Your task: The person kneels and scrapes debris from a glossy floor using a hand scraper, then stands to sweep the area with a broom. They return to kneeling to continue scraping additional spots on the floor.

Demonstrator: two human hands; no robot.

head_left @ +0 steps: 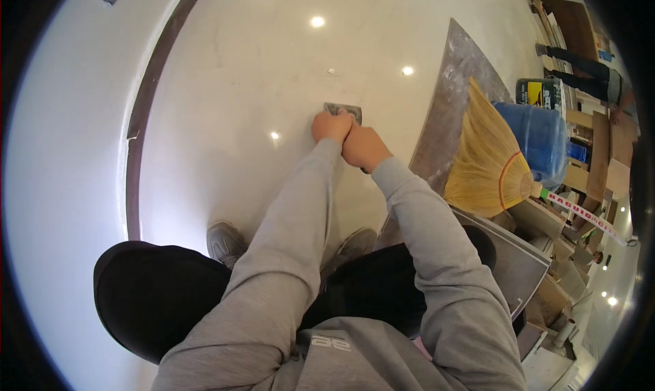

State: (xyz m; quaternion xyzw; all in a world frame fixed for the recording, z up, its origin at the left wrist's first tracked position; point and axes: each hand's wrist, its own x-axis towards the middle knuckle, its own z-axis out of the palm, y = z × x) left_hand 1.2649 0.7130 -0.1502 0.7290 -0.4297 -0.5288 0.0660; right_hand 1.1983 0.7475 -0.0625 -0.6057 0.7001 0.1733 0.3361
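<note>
Both of my hands are together on a scraper with a wide, flat, dark grey blade point(353, 111), low against the glossy cream floor point(239, 77). My right hand point(366, 147) is closed around its handle, most of which the fingers hide. Just to the left, my left hand point(330, 127) is closed and presses at the base of the blade, touching the right hand. A small pale speck point(331, 71) lies on the floor beyond the blade.
On the right, a yellow straw broom point(481, 155) leans over a grey board point(447, 91). Behind it are a blue water jug point(535, 138), a bucket point(531, 91) and stacked wood pieces. Another person point(593, 77) stands farther off. A dark strip point(136, 145) edges the left wall.
</note>
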